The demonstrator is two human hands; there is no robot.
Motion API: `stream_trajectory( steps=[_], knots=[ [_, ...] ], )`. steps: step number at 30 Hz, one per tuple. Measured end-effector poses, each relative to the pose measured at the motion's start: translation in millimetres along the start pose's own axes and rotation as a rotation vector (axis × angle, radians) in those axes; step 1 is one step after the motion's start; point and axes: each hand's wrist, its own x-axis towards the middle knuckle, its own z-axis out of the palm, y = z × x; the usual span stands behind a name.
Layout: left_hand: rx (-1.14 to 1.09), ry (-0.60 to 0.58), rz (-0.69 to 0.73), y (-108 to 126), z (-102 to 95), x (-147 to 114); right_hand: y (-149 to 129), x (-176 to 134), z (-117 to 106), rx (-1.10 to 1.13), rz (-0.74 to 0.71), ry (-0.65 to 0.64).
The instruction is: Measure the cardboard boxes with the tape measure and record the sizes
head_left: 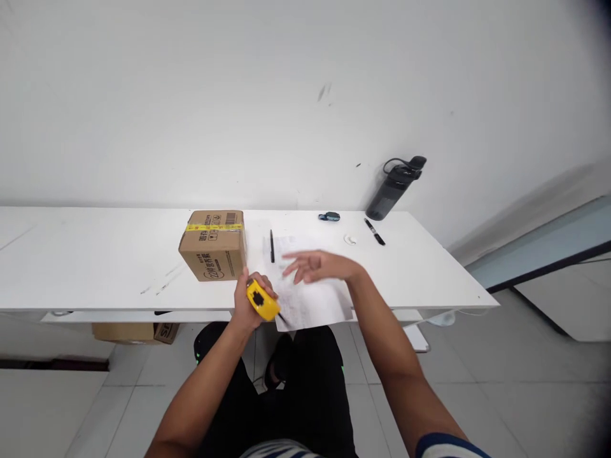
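My left hand point(247, 300) is closed around a yellow tape measure point(262, 300) with a black patch on its side, above the table's front edge. Just beyond that hand stands a cardboard box point(213, 247) with yellow tape point(210, 227) across its top and dark printing. Over a sheet of paper point(317, 299), my right hand point(312, 265) hovers with its fingers spread, holding nothing. A black pen point(272, 247) lies by the paper's upper left part, left of my right fingertips.
On the white table point(119, 261), a dark bottle point(392, 191) stands at the back right. Nearby lie a black marker point(375, 232), a small white round item point(350, 240) and a dark key fob point(329, 217). Another cardboard box point(128, 332) is below the table.
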Motion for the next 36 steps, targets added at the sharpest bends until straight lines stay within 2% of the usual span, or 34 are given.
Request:
stream_trajectory(
  steps=[2,3,4,6,7,8,9,10,11,13,15,17,18,20,23,28,31,36],
  knots=[
    [0.036,-0.223,-0.125,-8,3.9,18,14,30,-35,-0.248,0.038,0.276],
    [0.081,-0.347,-0.190,-12,8.6,29,22,51,-47,-0.475,0.107,0.423],
    [0.141,-0.469,-0.253,-16,14.4,40,31,72,-54,-0.732,0.175,0.500],
    [0.290,-0.668,-0.351,-15,25.2,58,46,110,-62,-1.133,0.226,0.321],
    [0.353,-0.709,-0.360,-9,28.4,60,53,123,-65,-1.264,0.198,0.201],
    [0.410,-0.718,-0.356,-1,29.0,58,60,132,-68,-1.343,0.154,0.091],
    [0.408,-0.604,-0.264,10,27.0,52,66,135,-72,-1.380,0.110,0.030],
    [0.381,-0.478,-0.162,22,22.7,41,72,134,-76,-1.383,0.090,0.028],
    [0.359,-0.383,-0.096,35,17.2,29,77,129,-80,-1.355,0.099,0.090],
    [0.338,-0.340,-0.074,58,7.5,8,89,112,-87,-1.186,0.171,0.379],
    [0.402,-0.290,-0.059,74,6.1,-2,101,93,-87,-0.871,0.199,0.731],
    [0.478,-0.281,-0.092,82,14.3,1,114,79,-80,-0.527,0.142,0.932],
    [0.505,-0.294,-0.114,84,20.3,6,119,75,-76,-0.389,0.102,0.961],
    [0.525,-0.371,-0.158,86,31.7,18,128,72,-69,-0.187,0.040,0.944],
    [0.518,-0.502,-0.201,83,40.6,32,133,73,-65,-0.038,0.021,0.896],
    [0.573,-0.591,-0.237,73,42.7,41,124,74,-68,-0.139,0.120,0.926],
    [0.584,-0.645,-0.251,72,42.3,41,120,73,-68,-0.156,0.139,0.901],
    [0.588,-0.619,-0.225,81,37.0,28,120,75,-66,-0.161,0.133,0.909]
  ],
)
